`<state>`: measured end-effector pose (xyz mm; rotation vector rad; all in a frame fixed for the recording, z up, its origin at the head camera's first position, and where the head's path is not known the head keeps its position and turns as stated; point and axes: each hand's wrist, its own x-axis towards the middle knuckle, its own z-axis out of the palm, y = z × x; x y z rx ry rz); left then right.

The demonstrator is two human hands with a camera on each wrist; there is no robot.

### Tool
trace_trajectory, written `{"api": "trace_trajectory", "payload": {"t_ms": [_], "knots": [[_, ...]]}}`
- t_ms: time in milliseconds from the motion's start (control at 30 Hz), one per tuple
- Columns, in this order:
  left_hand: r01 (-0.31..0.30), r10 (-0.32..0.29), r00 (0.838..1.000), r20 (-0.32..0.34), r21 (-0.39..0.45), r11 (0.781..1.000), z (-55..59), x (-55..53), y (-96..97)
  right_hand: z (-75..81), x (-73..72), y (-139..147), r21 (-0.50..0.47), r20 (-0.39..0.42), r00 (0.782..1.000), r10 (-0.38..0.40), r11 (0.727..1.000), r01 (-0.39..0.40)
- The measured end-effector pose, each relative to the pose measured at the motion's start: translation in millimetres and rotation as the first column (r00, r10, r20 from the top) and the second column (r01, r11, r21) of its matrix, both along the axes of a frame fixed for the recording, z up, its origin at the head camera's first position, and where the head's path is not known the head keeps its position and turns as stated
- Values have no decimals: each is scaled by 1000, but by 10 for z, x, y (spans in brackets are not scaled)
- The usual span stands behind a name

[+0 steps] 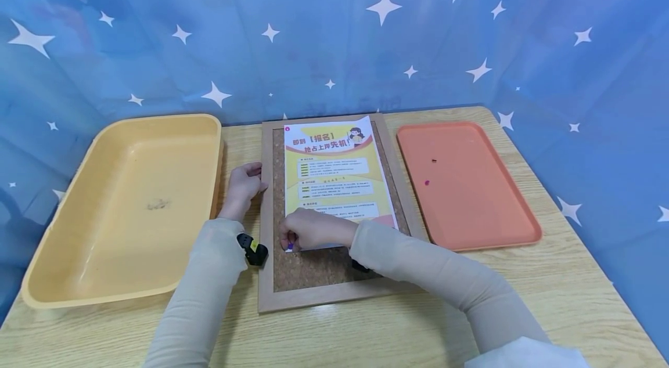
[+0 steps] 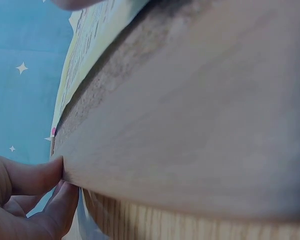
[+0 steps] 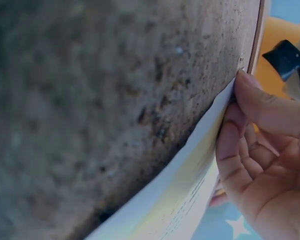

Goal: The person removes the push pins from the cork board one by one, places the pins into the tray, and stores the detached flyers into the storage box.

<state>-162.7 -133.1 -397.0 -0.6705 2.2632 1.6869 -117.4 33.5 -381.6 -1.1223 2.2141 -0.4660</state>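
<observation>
A framed corkboard (image 1: 324, 270) lies on the table with a yellow and white printed poster (image 1: 334, 179) on it. A pink pushpin (image 1: 287, 129) sits in the poster's top left corner. My left hand (image 1: 244, 185) grips the board's left wooden edge, thumb on top and fingers below, as the left wrist view shows. Over the poster's bottom left corner, my right hand (image 1: 313, 228) pinches a small purple pushpin (image 1: 290, 246), mostly hidden by the fingers. In the right wrist view the thumb (image 3: 265, 107) touches the cork beside the paper corner.
A deep yellow tub (image 1: 130, 223) stands to the left. On the right lies a shallow coral tray (image 1: 481, 194), with a magenta pushpin (image 1: 427, 183) and a small dark piece (image 1: 434, 161) in it. Behind the table hangs a blue starred curtain (image 1: 334, 20).
</observation>
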Motion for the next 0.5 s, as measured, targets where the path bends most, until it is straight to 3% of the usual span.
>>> {"api": "trace_trajectory", "payload": {"t_ms": [500], "knots": [[11, -11, 1000, -29, -7, 1000, 5, 10, 5, 34, 4, -1, -8, 16, 1000, -20, 1000, 21]]}}
